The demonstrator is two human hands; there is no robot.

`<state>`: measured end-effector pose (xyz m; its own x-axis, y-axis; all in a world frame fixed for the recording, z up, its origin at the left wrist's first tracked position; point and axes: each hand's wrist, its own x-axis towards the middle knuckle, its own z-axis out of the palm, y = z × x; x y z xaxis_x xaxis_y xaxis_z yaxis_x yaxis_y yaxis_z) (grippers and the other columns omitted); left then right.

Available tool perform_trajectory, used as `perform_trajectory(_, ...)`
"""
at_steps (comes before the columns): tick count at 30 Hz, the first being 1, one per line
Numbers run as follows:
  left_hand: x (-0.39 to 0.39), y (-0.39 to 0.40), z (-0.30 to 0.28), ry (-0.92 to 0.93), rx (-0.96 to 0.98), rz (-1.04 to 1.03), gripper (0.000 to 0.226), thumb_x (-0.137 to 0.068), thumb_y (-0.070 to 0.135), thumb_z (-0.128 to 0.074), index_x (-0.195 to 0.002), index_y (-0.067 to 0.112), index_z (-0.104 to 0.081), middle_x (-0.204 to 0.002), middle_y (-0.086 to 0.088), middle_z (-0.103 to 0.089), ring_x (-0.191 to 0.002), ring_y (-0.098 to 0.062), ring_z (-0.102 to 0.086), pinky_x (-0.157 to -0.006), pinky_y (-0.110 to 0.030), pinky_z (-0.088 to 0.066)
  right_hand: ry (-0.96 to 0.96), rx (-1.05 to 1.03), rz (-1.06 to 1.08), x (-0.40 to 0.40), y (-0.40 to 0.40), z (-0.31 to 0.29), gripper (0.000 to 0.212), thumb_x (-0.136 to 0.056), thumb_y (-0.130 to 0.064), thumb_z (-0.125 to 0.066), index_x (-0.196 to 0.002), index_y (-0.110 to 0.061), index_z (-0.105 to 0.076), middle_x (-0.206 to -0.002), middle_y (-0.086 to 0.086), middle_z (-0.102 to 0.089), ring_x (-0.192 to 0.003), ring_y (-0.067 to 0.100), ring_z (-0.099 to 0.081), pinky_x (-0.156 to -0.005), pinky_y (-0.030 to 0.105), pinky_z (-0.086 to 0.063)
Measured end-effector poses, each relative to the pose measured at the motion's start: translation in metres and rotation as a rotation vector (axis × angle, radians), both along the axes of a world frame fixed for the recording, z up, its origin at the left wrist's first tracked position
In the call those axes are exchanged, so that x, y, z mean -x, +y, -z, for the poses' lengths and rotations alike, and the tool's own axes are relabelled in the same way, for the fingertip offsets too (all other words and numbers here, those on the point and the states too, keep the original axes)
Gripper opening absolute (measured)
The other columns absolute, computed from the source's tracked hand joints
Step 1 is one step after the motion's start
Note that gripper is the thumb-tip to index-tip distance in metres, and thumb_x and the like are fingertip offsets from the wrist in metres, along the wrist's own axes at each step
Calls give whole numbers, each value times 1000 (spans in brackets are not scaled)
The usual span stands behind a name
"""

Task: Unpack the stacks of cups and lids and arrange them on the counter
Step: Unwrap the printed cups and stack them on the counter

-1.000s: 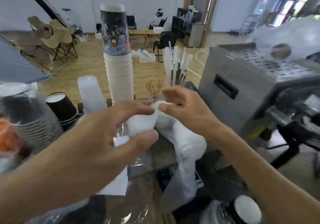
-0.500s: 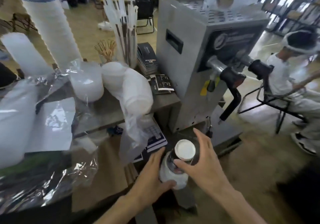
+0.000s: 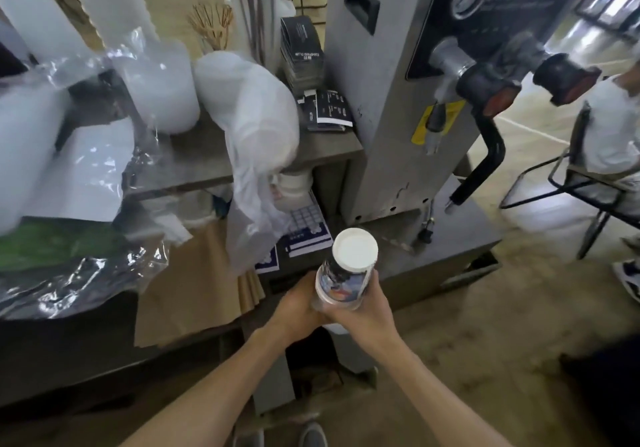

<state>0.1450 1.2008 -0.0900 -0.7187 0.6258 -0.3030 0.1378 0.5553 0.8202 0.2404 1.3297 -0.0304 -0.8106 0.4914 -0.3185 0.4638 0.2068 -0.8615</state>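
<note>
From the head view, both hands hold one wrapped stack of cups (image 3: pixel 344 278) upright, low in front of the surface (image 3: pixel 194 159) and just beside the base of the grey machine (image 3: pixel 391 107): the left hand (image 3: pixel 298 304) curls round its lower left side and the right hand (image 3: pixel 367 311) wraps its lower right, the white top of the stack facing up. Up on the surface stand more white stacks, a bagged stack of lids (image 3: pixel 249 107) sagging over the edge, a shorter wrapped stack (image 3: pixel 162 90) just beside it, and loose clear plastic wrap (image 3: pixel 69 266) spilling at the left.
</note>
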Motion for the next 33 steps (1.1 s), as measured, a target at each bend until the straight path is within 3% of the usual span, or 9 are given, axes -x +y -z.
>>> perform_trajectory(5,-3,5,30,-47,-13,-36,82,-72,19,-87,-142,27,-43,-128,8,-62,-118,-14,-61,-100,-32,-51,34,40,73,-4,-4,34,109,-48,-55,-96,-141,-37,-42,-128,-18,-63,-116,1,-62,-96,26,-53)
perform_trajectory(7,-3,9,28,-66,-34,-15,81,-70,29,-88,-139,32,-44,-130,6,-61,-119,-15,-59,-101,-31,-49,33,45,85,-3,-5,37,102,-50,-48,-98,-137,-37,-45,-123,-20,-64,-112,-2,-63,-93,21,-52)
perform_trajectory(12,-9,0,0,-3,-55,5,75,-68,40,-87,-126,52,-42,-118,33,-54,-124,2,-52,-92,-10,-41,29,80,63,-6,7,24,88,-57,-32,-93,-134,-28,-53,-119,-14,-69,-111,6,-66,-99,32,-55)
perform_trajectory(15,-16,-18,-15,54,-201,-25,97,-70,37,-89,-149,39,-32,-147,22,-44,-140,-1,-40,-111,-28,-40,79,99,18,1,15,2,89,-56,-41,-92,-136,-27,-56,-125,-12,-70,-114,6,-67,-102,41,-55)
perform_trajectory(19,-14,-27,-37,105,-322,-81,106,-73,29,-91,-156,25,-25,-154,10,-43,-141,-15,-42,-111,-48,-43,145,119,-53,13,20,-31,82,-63,-26,-96,-135,-23,-58,-126,-11,-70,-112,4,-67,-98,28,-55)
perform_trajectory(25,-15,-33,-62,48,-322,-108,102,-78,24,-86,-155,39,-21,-151,23,-41,-137,3,-42,-95,-9,-46,214,124,-159,24,29,-64,73,-70,-14,-93,-134,-21,-59,-127,-9,-70,-111,3,-67,-96,24,-55)
perform_trajectory(28,-17,-42,-57,42,-250,-166,93,-83,23,-80,-152,40,-21,-126,27,-62,-118,4,-60,-94,-22,-55,224,132,-200,23,31,-71,75,-71,-18,-92,-136,-24,-55,-130,-11,-67,-114,2,-65,-97,21,-54)
perform_trajectory(30,-19,-46,-57,-79,-275,-346,86,-87,9,-75,-152,31,-23,-104,12,-75,-100,-8,-71,-90,-40,-59,222,141,-215,21,33,-74,72,-72,-18,-91,-135,-25,-56,-129,-11,-68,-114,3,-65,-98,23,-54)
perform_trajectory(33,-22,-45,-76,-557,-500,-516,44,-91,-2,-62,-133,4,-53,-103,-13,-76,-97,-28,-74,-80,-39,-61,226,142,-231,17,33,-72,69,-73,-16,-91,-133,-25,-58,-126,-13,-70,-115,5,-66,-103,32,-53)
